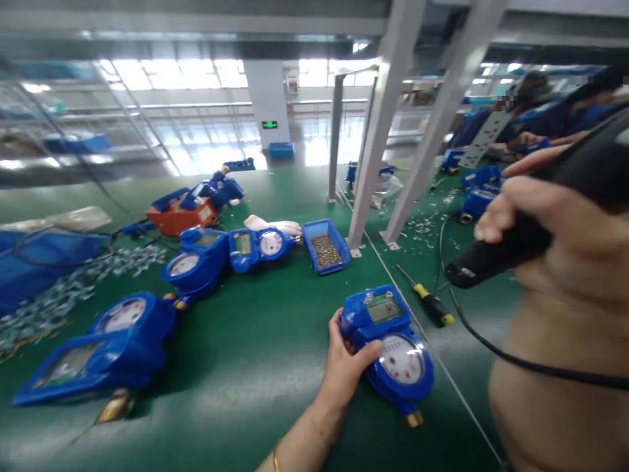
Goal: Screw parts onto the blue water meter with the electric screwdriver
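My left hand (346, 357) grips a blue water meter (400, 357) by its left side, thumb over the edge near the round dial. The meter rests on the green table, its small display (384, 309) facing up and a brass fitting at the near end. At the right, my right hand (545, 216) is wrapped round a black handheld device (491, 252), held above the table with its narrow end towards the meter. The device's exact kind is unclear, as its upper part runs out of view. A yellow-and-black screwdriver (432, 307) lies between the meter and the device.
More blue meters (122, 341) stand at the left. Behind them are a blue tray of small brass-coloured screws (325, 251), a white glove (275, 226) and an orange box (181, 216). Metal posts (388, 124) rise mid-table. A black cable (515, 360) crosses the right. Another person's hand (528, 137) shows beyond.
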Motion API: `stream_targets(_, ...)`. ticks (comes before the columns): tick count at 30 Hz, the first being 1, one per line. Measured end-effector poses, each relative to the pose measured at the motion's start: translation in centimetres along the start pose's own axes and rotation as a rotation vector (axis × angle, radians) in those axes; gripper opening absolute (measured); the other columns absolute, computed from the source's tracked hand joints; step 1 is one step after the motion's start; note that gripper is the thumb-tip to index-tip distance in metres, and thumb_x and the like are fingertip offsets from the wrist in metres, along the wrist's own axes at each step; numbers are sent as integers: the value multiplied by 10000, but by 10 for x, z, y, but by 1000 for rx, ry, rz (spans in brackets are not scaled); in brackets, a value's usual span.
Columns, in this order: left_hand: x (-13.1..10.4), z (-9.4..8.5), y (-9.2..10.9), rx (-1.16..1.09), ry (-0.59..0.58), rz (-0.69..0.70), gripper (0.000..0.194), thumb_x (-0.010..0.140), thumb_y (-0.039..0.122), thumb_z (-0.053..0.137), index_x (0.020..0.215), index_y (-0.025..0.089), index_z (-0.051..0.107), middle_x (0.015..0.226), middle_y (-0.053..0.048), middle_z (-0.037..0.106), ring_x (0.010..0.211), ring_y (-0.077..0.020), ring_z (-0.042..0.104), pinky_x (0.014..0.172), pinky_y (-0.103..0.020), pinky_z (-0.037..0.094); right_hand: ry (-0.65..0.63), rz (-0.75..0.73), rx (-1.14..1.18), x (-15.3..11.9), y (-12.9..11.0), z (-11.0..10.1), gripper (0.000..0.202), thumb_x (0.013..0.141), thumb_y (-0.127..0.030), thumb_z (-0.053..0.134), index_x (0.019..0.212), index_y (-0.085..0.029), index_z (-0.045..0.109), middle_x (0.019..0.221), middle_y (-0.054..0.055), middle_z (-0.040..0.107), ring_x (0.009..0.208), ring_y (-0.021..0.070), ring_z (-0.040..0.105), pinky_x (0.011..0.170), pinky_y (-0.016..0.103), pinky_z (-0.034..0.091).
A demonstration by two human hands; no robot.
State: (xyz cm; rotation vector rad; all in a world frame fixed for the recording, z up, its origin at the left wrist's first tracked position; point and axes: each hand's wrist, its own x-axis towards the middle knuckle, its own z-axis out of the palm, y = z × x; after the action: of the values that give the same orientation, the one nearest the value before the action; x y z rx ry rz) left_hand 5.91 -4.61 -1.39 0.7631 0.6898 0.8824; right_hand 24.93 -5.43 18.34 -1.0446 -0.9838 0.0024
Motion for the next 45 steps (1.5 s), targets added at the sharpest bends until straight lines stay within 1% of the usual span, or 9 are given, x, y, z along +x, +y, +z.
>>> stream_targets(6, 2, 13, 6, 76, 104, -14, 856, 610, 409, 897, 1327, 182, 488, 1208, -151, 655, 1181, -368, 601, 1048, -466, 472, -54, 183, 133, -14, 32, -12, 136, 736, -221, 766, 813, -177, 664, 573, -34, 584, 431, 113, 534, 428, 263, 433)
stream_targets(9, 4, 13, 6, 107, 156, -7, 844, 593, 431, 901, 1305, 175, 527, 1152, -141, 678, 1179, -369, 605, 1038, -447, 491, -44, 259, 235, -8, 41, -9, 176, 725, -261, 770, 805, -174, 639, 567, -52, 571, 429, 97, 525, 426, 241, 440)
stream_targets(13, 6, 9, 4, 176, 238, -26, 812, 574, 454, 910, 1251, 159, 574, 1083, -131, 700, 1113, -378, 639, 976, -447, 539, -132, 375, 318, -1, 53, 2, 228, 694, -283, 788, 760, -172, 600, 558, -57, 553, 431, 89, 504, 427, 236, 423)
stream_targets(17, 4, 11, 6, 214, 288, -25, 766, 558, 467, 910, 1205, 168, 629, 953, -99, 723, 1053, -386, 664, 924, -456, 574, -163, 370, 354, -2, 76, 14, 218, 672, -262, 787, 752, -181, 601, 628, -52, 582, 554, 93, 533, 517, 224, 451)
stream_targets(21, 2, 14, 11, 256, 318, -58, 753, 567, 483, 904, 1210, 187, 645, 987, -96, 731, 997, -369, 688, 883, -440, 597, -171, 382, 412, -3, 92, 22, 238, 643, -266, 813, 744, -189, 613, 684, -43, 608, 669, 118, 563, 610, 233, 481)
stream_targets(30, 2, 11, 10, 257, 322, -50, 740, 574, 472, 905, 1210, 189, 654, 967, -96, 739, 1042, -387, 674, 910, -463, 591, -184, 371, 437, -2, 87, 18, 237, 671, -286, 804, 750, -201, 597, 666, -52, 578, 605, 111, 518, 556, 229, 442)
stream_targets(35, 2, 11, 9, 249, 316, -47, 717, 560, 477, 917, 1165, 190, 660, 922, -77, 733, 1050, -389, 672, 900, -459, 600, -200, 407, 383, -5, 92, 23, 226, 651, -263, 797, 718, -190, 594, 661, -41, 582, 616, 111, 519, 563, 226, 432)
stream_targets(40, 2, 7, 6, 245, 359, -39, 727, 511, 493, 932, 1116, 188, 669, 884, -69, 728, 1045, -392, 672, 899, -460, 597, -193, 353, 356, -9, 93, 27, 189, 666, -210, 768, 729, -182, 593, 649, -50, 557, 630, 103, 498, 592, 221, 429)
stream_targets(45, 5, 3, 3, 218, 354, -39, 738, 496, 486, 926, 1119, 186, 670, 873, -78, 729, 1057, -401, 664, 909, -475, 589, -266, 335, 450, -10, 90, 27, 180, 650, -170, 753, 730, -178, 592, 661, -59, 566, 595, 83, 476, 595, 221, 446)
